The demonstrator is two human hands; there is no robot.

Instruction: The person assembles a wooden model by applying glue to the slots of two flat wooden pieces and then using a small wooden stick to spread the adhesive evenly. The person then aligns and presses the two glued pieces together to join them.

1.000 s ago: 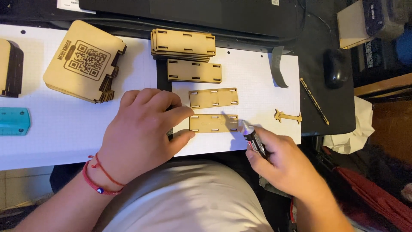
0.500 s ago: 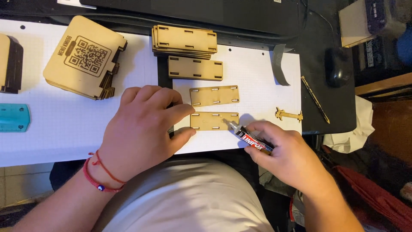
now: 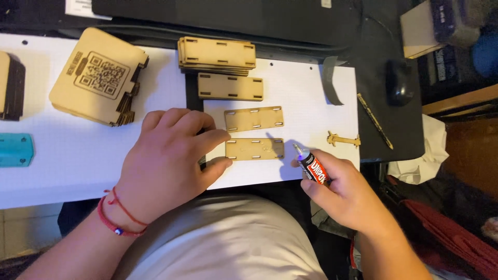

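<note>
Left hand (image 3: 166, 166) fingertips pin slotted wood strip (image 3: 254, 149) on bench; thin, light, stiff, likely snappable; hold by edges. Right hand (image 3: 345, 194) grip closed round glue tube (image 3: 313, 167).

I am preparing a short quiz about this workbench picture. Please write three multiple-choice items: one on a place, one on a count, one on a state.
1. Where is the glue tube?
A. In the right hand
B. Lying on the white sheet
C. On the stack of panels

2. How many slotted wooden panels lie singly on the white sheet, apart from the stack?
A. One
B. Three
C. Six

3. What is the left hand doing?
A. Holding the teal object
B. Resting with fingertips at the nearest panel's left end
C. Lifted in the air

Answers:
1. A, the right hand grips it, tip pointing toward the nearest panel.
2. B, three separate panels lie below the stack.
3. B, thumb and forefinger sit at that panel's edge.
</note>
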